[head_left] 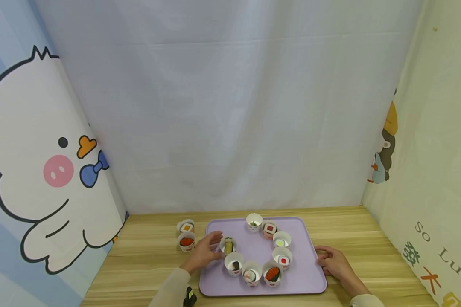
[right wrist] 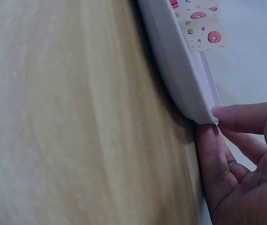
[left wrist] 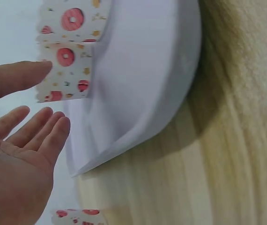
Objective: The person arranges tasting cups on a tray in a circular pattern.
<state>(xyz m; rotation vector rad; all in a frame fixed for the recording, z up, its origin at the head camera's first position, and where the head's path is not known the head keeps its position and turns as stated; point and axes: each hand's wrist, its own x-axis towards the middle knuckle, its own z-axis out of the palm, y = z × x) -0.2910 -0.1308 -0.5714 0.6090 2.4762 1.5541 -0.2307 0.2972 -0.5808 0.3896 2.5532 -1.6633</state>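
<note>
A lilac tray (head_left: 303,273) lies on the wooden table, bearing a ring of paper cups with small sushi-like pieces inside. My right hand (head_left: 333,263) pinches the tray's right rim; in the right wrist view, the thumb (right wrist: 243,116) is over the edge and the fingers are beneath it. My left hand (head_left: 202,252) reaches over the tray's left edge, its fingers spread beside a cup with a long yellowish piece (head_left: 228,246). In the left wrist view, the left thumb overlaps a donut-print cup (left wrist: 72,77), and the other fingers extend apart from it.
Left of the tray stand a cup with an orange-red topped piece (head_left: 186,242) and, behind it, another cup (head_left: 185,226). A small black item (head_left: 190,297) sits at the front edge near the left sleeve. A pale curtain (head_left: 230,128) hangs behind the table.
</note>
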